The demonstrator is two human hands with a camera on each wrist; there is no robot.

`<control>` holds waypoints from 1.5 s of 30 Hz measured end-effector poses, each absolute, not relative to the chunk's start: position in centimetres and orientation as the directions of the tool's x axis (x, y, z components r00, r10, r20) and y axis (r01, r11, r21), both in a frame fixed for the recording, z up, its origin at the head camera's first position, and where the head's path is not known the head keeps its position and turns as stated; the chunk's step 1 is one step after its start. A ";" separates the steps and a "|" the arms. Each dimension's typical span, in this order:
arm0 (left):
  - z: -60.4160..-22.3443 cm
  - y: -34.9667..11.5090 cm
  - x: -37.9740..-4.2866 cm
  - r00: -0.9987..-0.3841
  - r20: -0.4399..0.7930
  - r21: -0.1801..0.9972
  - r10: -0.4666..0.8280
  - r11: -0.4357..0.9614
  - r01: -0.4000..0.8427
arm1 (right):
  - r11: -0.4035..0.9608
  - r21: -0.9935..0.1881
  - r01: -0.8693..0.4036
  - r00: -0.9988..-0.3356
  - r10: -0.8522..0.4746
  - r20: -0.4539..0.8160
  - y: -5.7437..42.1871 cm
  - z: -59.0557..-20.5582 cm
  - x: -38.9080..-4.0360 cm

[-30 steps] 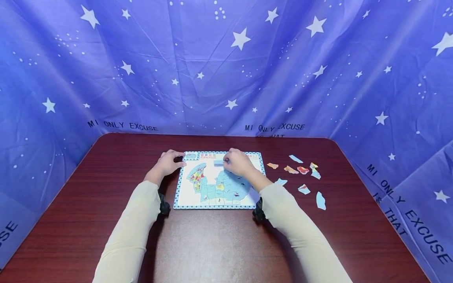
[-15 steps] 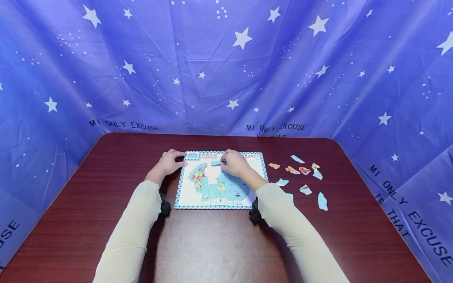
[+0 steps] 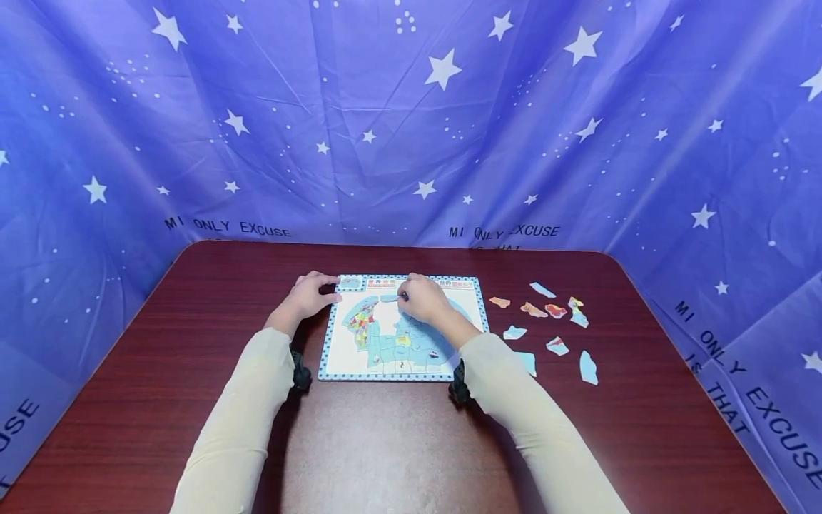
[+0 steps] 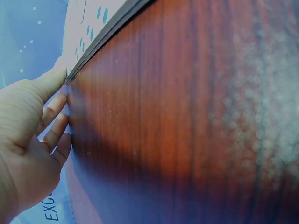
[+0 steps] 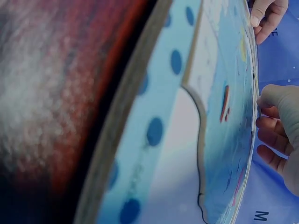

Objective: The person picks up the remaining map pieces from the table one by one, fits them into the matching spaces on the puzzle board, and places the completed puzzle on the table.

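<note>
At the left of the head view, we see the left hand [image 3: 307,294] at the upper left edge of the puzzle board [image 3: 340,360]. Its thumb and fingers are loosely stretched and curl round nothing; we think they are there so that the board does not slide. The board lies flat in the middle of the frame, on the brown table [image 3: 160,343]. At its upper middle, the right hand [image 3: 424,298] has bent fingers and pinches the right end of a blue piece [image 3: 389,298]; held so, the other end stays visible, probably for easier aiming. Whether this piece touches the board, we cannot tell. To the right, loose pieces [image 3: 533,310] lie apart from each other, perhaps so that each one can be picked easily.

The left wrist view shows what the head view hides: the thumb lies against the board's corner, while other fingers spread below it. The right wrist view shows that the placed pieces [image 5: 229,140] stand higher than the white base, but the pinched piece is not clear there. Only the head view shows the loose pieces.
</note>
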State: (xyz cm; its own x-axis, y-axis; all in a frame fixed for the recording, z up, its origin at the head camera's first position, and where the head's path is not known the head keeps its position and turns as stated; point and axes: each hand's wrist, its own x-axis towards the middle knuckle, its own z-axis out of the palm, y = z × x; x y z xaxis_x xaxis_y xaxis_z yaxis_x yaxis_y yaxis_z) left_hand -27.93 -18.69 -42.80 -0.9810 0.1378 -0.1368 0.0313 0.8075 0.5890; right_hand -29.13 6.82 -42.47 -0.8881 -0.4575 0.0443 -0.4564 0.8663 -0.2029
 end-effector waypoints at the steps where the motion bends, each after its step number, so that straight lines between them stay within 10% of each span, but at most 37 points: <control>1: -42.8 -18.7 -28.0 -0.981 -0.138 0.588 0.137 0.808 0.030 | 0.867 -0.203 -0.456 -0.889 -0.457 0.045 6.8 -42.5 -29.2; 45: -43.2 -18.8 -27.9 -0.982 -0.127 0.602 0.138 0.798 0.034 | 0.853 -0.175 -0.492 -0.869 -0.492 0.047 6.5 -42.7 -29.2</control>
State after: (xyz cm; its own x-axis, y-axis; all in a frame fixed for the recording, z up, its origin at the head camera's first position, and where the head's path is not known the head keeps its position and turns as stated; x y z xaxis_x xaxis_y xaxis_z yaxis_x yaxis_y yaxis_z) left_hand -27.93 -18.81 -43.16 -0.9823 0.1377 -0.1272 0.0340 0.7981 0.6016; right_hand -29.17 6.45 -42.66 -0.8692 -0.4922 0.0472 -0.4923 0.8526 -0.1754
